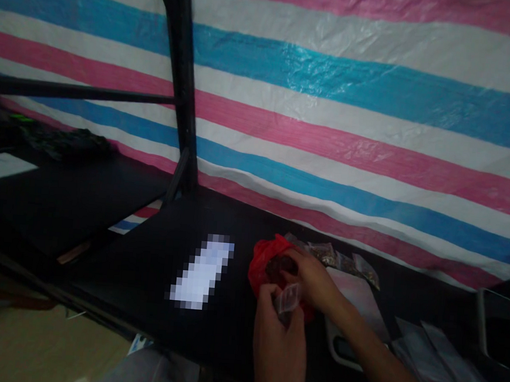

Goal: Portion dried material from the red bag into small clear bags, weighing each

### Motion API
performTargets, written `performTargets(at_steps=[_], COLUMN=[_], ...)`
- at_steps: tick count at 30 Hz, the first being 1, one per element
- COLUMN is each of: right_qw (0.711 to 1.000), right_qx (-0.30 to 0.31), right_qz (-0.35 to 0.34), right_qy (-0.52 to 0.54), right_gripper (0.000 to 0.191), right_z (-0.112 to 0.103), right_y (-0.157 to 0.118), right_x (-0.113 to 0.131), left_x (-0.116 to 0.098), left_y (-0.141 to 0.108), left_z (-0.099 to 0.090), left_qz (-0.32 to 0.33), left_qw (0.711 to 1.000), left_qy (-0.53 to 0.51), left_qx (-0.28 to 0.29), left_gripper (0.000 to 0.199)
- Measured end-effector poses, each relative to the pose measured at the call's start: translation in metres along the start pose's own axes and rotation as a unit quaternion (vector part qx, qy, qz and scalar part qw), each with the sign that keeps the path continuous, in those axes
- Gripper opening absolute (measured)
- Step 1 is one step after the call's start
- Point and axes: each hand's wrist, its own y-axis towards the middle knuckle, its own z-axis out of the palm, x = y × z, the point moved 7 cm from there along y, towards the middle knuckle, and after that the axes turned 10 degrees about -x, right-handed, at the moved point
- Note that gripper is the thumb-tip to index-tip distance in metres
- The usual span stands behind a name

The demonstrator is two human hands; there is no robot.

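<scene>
Red plastic bag (262, 261) holding dark contents, right hand (312, 278) fingers reaching inside, left hand (276, 334) fingers pinching small clear pouch (288, 298)

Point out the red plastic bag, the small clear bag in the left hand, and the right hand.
red plastic bag (262, 261): head view, on its left bulge.
small clear bag (288, 298): head view, on its upper part.
right hand (314, 278): head view, on its back.

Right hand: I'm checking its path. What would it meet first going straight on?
The right hand points left into the red bag, so it would likely meet the dark contents first; depth is unclear.
</scene>
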Motion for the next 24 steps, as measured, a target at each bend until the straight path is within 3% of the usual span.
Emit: performTargets(at_steps=[4,9,15,24], right_qw=[1.000,1.000,0.996,0.993], right_qx=[-0.005,0.023,0.034,0.041], right_qz=[0.007,-0.015,-0.032,-0.005], right_qy=[-0.024,0.011,0.070,0.106], right_gripper=[0.041,0.043,0.037,0.033], right_z=[-0.004,0.010,0.016,0.012], right_y=[0.001,0.006,0.006,-0.008], right_x=[0.003,0.016,0.030,0.017], left_x=[0.004,-0.008,-0.009,-0.022], left_y=[0.017,0.041,0.067,0.067], left_z=[-0.016,-0.015,-0.025,-0.032], left_qz=[-0.013,0.004,-0.019,-0.021], left_qw=[0.998,0.998,0.989,0.981], left_qy=[-0.016,-0.060,-0.135,-0.189], left_qx=[-0.053,-0.032,-0.049,-0.038], left_gripper=[0.025,0.014,0.023,0.021])
